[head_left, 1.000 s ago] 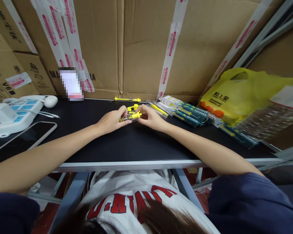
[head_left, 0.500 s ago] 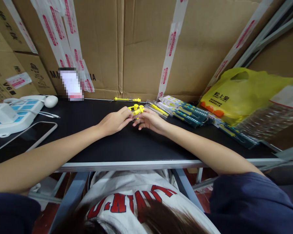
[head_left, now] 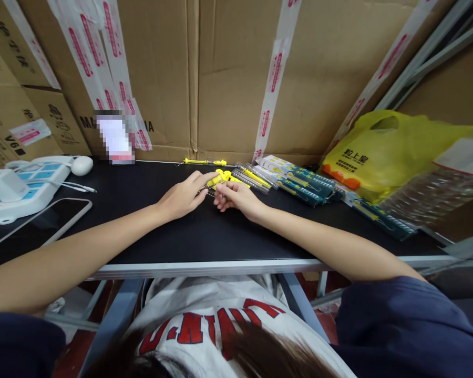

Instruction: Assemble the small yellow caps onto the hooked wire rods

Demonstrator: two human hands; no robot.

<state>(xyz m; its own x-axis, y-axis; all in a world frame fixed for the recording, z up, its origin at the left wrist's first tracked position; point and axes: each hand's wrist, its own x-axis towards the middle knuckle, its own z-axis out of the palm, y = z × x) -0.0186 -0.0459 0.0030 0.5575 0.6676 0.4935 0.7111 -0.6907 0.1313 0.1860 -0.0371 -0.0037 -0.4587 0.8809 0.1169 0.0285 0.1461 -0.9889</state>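
My left hand (head_left: pixel 183 197) is closed around a small yellow plastic tool (head_left: pixel 218 179) with thin metal wire at its end, just above the black tabletop (head_left: pixel 205 236). Thumb and fingers of my right hand (head_left: pixel 240 199) are pinched together at the tool's right side; whatever lies between those fingertips is too small to make out. Several slim clear-and-yellow pieces (head_left: pixel 256 177) lie behind my right hand. Another yellow tool (head_left: pixel 205 161), with a wire hook at its left end, rests along the back edge by the cardboard.
Green-and-white packages (head_left: pixel 305 179) are piled to the right, beside a yellow plastic bag (head_left: pixel 386 152) and a clear plastic package (head_left: pixel 437 194). On the left are a power strip (head_left: pixel 43 184) and a phone (head_left: pixel 39 226). Large cardboard boxes (head_left: pixel 228 79) wall off the back.
My right fingers have drawn in from a looser, spread pose to a pinch, slightly lower and nearer the left hand. The yellow tool has shifted slightly within the left hand.
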